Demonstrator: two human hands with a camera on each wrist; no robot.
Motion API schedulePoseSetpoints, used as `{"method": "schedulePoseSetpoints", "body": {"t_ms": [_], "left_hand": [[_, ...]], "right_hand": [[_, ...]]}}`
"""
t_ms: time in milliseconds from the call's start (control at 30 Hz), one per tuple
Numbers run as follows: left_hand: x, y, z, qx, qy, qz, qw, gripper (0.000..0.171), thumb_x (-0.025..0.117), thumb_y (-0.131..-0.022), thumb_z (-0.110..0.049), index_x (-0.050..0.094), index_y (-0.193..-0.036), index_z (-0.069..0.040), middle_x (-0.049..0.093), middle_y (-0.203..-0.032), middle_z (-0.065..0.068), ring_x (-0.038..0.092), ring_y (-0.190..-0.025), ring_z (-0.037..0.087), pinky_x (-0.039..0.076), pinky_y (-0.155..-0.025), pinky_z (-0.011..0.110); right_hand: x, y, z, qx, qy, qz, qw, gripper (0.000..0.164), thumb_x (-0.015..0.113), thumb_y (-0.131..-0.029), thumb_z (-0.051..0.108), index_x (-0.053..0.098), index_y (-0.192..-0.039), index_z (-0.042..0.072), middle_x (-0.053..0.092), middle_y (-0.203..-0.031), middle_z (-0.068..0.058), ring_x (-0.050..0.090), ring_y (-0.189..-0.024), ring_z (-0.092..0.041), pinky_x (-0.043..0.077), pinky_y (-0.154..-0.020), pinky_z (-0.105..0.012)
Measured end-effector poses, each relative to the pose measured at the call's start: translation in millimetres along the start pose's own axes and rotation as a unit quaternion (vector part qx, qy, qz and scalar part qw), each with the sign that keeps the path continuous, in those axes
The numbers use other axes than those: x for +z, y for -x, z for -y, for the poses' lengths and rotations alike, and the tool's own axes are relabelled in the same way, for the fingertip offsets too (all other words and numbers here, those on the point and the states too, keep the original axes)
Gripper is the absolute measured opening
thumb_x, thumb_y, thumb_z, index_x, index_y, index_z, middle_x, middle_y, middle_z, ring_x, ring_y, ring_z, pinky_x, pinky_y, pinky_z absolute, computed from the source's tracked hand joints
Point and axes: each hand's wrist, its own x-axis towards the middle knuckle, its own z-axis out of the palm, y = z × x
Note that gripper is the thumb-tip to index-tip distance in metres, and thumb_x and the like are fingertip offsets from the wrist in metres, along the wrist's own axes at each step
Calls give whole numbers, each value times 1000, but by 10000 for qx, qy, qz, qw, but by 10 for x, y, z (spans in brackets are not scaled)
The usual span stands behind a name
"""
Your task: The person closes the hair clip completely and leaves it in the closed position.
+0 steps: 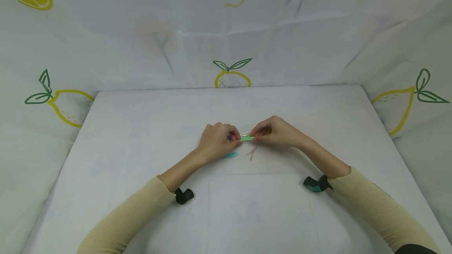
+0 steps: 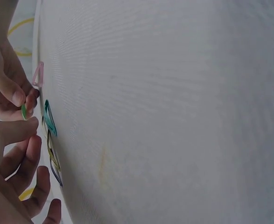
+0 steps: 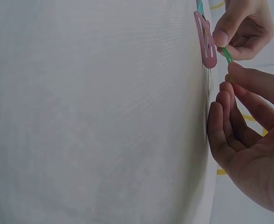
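Between my two hands is a green snap hair clip (image 1: 246,138), held just over the table. Thumb and fingertips of my left hand (image 1: 216,140) pinch its left end, and my right hand (image 1: 277,131) pinches the other end. In the right wrist view the green clip (image 3: 227,55) spans the small gap between the two pinches. A pink snap hair clip (image 3: 207,44), opened into a V, lies on the table close by. Beside the left hand is a teal hair clip (image 1: 231,155), its far end hidden by the hand.
Yellowish hair clips (image 2: 52,151) and a dark blue one (image 2: 56,175) lie near the teal clip in the left wrist view. A white cloth covers the table (image 1: 261,211). Behind it hangs a lemon-printed curtain (image 1: 141,50). Black wrist devices (image 1: 184,196) sit at both sleeves.
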Motion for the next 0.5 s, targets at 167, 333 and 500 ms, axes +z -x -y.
{"method": "schedulePoseSetpoints", "body": {"t_ms": [167, 333, 500], "left_hand": [[5, 0, 2, -39, 31, 24, 10000, 10, 89, -90, -30, 81, -86, -25, 77, -79, -12, 67, -78, 7, 48, -80, 40], [2, -3, 1, -55, 11, 46, 10000, 10, 89, -90, -30, 81, -86, -25, 76, -79, -12, 66, -78, 8, 46, -78, 38], [0, -11, 4, -29, -24, 78, 10000, 10, 89, -89, -29, 81, -85, -25, 75, -78, -12, 63, -75, 7, 44, -74, 35]], "right_hand": [[7, -10, -9, 9, 25, 7, 10000, 13, 82, -96, 9, 82, -107, 3, 82, -100, -10, 72, -87, -14, 59, -82, -17], [12, -16, 4, 30, 87, 19, 10000, 13, 82, -96, 9, 82, -107, 2, 81, -99, -10, 71, -87, -15, 58, -81, -17], [18, -19, 16, 34, 161, 55, 9999, 13, 82, -96, 10, 82, -106, 2, 81, -97, -9, 70, -86, -15, 58, -80, -18]]}}
